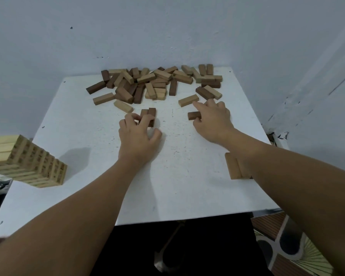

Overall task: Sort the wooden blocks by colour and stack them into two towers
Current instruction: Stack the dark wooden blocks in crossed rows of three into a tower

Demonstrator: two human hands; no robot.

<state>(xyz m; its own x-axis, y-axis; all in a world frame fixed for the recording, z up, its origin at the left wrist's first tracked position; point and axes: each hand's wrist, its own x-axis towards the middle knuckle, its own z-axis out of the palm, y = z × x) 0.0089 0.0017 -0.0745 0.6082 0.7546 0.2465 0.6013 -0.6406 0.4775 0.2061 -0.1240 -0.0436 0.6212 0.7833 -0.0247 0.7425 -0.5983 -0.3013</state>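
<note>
Lying side by side mid-table, two dark brown wooden blocks (149, 114) point their long axes away from the person, the left hand (138, 134) pinching their near ends with curled fingers. The right hand (213, 120) grips a dark brown block (193, 115) lying crosswise. Beyond, a mixed pile of light and dark blocks (153, 82) sprawls across the white table (177, 176).

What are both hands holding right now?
Left hand: fingers grip two dark blocks.
Right hand: fingers pinch one dark block.
</note>
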